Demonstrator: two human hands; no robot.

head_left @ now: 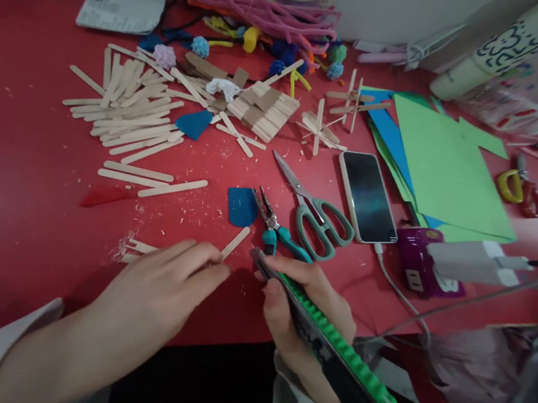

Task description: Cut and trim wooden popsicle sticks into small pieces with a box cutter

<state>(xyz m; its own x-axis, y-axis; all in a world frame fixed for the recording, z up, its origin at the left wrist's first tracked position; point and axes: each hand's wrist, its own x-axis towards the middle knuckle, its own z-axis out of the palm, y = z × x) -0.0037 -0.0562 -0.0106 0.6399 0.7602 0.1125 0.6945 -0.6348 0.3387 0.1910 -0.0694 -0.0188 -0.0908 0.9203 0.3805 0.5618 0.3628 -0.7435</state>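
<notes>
A red bench (9, 196), dusted with wood shavings (138, 210), runs back to a pale wall (389, 20). Near its front edge the left hand (168, 284) pinches a wooden craft stick (236, 243), its rounded end jutting out near needle-nose pliers (271, 222). Just beside it, the right hand (316, 318) wraps a green-and-black utility knife (342, 358), tip close to the stick but apart; whether the blade is out is unclear. This looks like stick trimming; the next stroke calls for a firmly pinned stick and fingertips clear of the knife.
</notes>
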